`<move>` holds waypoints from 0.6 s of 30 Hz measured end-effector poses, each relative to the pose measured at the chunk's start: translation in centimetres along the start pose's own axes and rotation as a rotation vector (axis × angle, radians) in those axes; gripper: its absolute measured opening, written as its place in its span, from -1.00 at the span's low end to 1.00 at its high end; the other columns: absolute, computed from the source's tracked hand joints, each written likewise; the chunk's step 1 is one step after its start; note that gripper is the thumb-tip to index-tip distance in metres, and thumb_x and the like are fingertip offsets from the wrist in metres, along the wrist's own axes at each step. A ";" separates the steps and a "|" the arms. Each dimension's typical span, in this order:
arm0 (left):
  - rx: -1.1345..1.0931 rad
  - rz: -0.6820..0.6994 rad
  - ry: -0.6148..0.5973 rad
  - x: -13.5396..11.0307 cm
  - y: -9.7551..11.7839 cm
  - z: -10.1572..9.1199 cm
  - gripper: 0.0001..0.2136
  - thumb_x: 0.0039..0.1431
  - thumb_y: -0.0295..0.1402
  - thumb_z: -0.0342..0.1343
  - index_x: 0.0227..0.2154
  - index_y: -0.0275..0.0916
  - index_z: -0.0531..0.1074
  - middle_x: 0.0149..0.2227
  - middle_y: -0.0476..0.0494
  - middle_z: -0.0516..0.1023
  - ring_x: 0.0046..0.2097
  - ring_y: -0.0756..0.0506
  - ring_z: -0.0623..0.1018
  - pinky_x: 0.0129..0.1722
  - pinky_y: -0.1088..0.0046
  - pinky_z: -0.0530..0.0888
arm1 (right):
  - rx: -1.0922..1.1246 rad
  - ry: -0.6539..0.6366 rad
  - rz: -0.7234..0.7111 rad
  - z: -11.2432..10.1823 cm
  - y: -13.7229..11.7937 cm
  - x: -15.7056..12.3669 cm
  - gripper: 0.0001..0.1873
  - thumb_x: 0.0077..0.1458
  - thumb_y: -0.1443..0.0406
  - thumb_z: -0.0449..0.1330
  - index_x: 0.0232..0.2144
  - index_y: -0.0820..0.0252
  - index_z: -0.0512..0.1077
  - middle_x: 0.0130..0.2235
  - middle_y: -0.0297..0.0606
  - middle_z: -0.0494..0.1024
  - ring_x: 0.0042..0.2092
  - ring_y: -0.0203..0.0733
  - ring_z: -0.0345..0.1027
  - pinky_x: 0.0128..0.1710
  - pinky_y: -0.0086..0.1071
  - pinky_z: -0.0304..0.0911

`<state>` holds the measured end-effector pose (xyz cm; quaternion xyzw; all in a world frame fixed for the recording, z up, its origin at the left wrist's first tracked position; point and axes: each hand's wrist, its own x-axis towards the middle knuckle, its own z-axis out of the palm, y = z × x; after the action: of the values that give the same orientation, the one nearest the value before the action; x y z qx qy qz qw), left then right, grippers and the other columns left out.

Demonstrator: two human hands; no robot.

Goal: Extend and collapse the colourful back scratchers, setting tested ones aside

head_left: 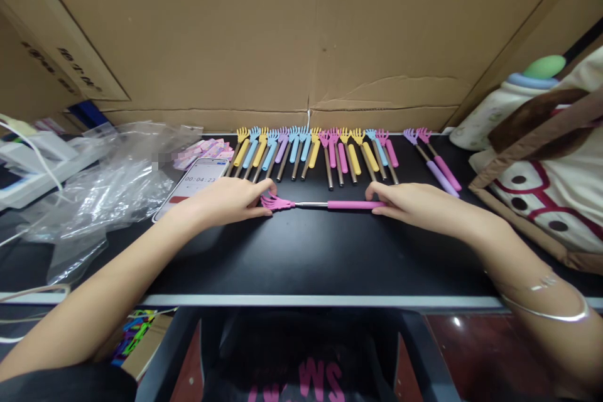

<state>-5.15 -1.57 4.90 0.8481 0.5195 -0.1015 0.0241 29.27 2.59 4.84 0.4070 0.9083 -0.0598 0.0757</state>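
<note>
A pink back scratcher (320,204) lies sideways on the black table (306,251), its metal shaft drawn out. My left hand (230,201) pinches its claw head at the left end. My right hand (405,201) grips the pink handle at the right end. Both hands rest on the table. Behind them lies a row of several scratchers (311,151) in yellow, blue, purple and pink, heads toward the cardboard wall. Two more, purple and pink (436,160), lie apart at the right.
A phone (195,182) showing a timer lies left of the row, with pink packets (205,151) behind it. Crumpled clear plastic bags (103,188) fill the left. A cream and brown bag (541,169) stands at the right. Cardboard (301,31) walls the back.
</note>
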 end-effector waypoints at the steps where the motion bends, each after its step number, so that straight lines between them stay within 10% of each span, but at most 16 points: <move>1: 0.001 -0.002 -0.005 0.0 0.0 -0.1 -0.62 0.25 -0.04 -0.13 0.00 -0.15 0.26 -0.41 -0.09 0.54 -0.40 -0.13 0.53 -0.44 0.48 0.27 | 0.000 0.000 0.001 0.0 0.0 0.0 -0.78 0.21 0.12 -0.09 -0.20 0.06 0.23 -0.34 -0.28 0.50 -0.36 -0.14 0.40 -0.42 -0.37 0.09; 18: -0.009 -0.015 -0.009 -0.1 0.3 -0.1 -0.64 0.26 -0.08 -0.11 0.00 -0.15 0.26 -0.43 -0.07 0.54 -0.41 -0.12 0.51 -0.45 0.49 0.24 | -0.013 -0.014 0.016 -0.2 -0.2 0.0 -0.79 0.23 0.13 -0.08 -0.19 0.07 0.23 -0.33 -0.28 0.51 -0.37 -0.16 0.39 -0.42 -0.39 0.09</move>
<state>-4.93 -1.74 5.01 0.8435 0.5264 -0.1031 0.0296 29.05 2.48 5.02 0.4132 0.9049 -0.0562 0.0849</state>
